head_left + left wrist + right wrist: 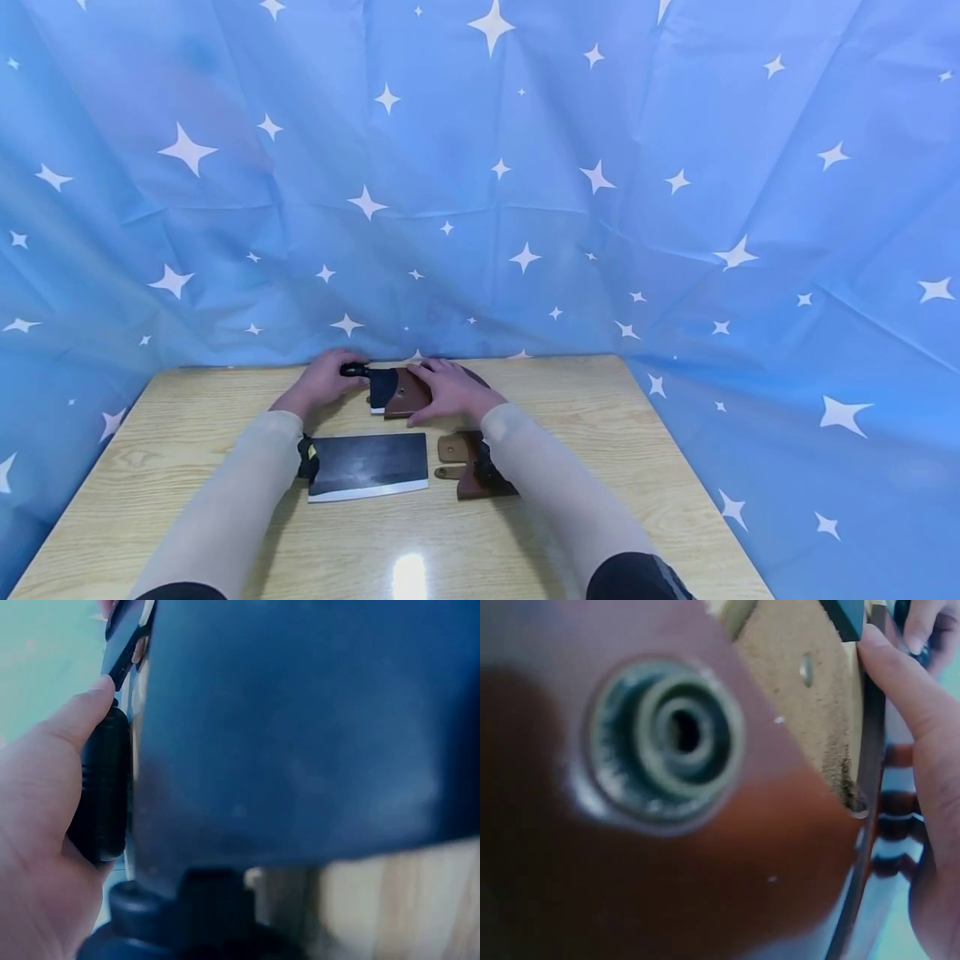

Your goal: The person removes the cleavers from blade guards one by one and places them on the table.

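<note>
At the back of the table, my left hand (326, 383) grips the black handle (354, 369) of a small cleaver. Its dark blade (383, 386) points right and runs into a brown leather sheath (405, 393). My right hand (450, 387) holds that sheath from the right, thumb at the near side and fingers over the far side. The left thumb (82, 712) lies along the black handle (105, 780) in the left wrist view. In the right wrist view, the right thumb (892, 667) is extended along the sheath's edge.
A larger cleaver (367, 465) lies flat nearer me, its handle partly under the left forearm. Right of it, a second brown leather sheath (480, 482) with tan straps sits partly under the right forearm; its metal snap (671, 739) shows close up. A starry blue curtain (480, 208) backs the table.
</note>
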{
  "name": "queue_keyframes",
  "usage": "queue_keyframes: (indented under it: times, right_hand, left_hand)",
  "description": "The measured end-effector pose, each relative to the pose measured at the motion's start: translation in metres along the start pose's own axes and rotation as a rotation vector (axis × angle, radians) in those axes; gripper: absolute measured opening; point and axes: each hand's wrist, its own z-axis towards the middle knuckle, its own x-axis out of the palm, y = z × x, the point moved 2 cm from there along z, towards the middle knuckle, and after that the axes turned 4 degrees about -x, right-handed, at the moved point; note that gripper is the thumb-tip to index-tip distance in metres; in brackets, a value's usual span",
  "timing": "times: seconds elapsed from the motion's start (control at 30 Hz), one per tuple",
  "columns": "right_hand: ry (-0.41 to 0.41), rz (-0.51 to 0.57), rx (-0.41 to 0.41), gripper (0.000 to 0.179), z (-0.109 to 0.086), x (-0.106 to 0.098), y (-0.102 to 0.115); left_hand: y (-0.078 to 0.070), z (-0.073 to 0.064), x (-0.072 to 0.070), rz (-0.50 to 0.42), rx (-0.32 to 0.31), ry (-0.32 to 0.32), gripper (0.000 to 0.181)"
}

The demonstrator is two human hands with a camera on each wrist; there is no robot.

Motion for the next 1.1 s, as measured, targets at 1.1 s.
queue_keyframes:
  times: [1.1]
  right_hand:
    - [-0.181,-0.134,-0.098,0.114,-0.017,-0.016,0.006]
  left_hand:
    - [-0.024,-0.013,-0.021,0.075,0.047,-0.087,0.037]
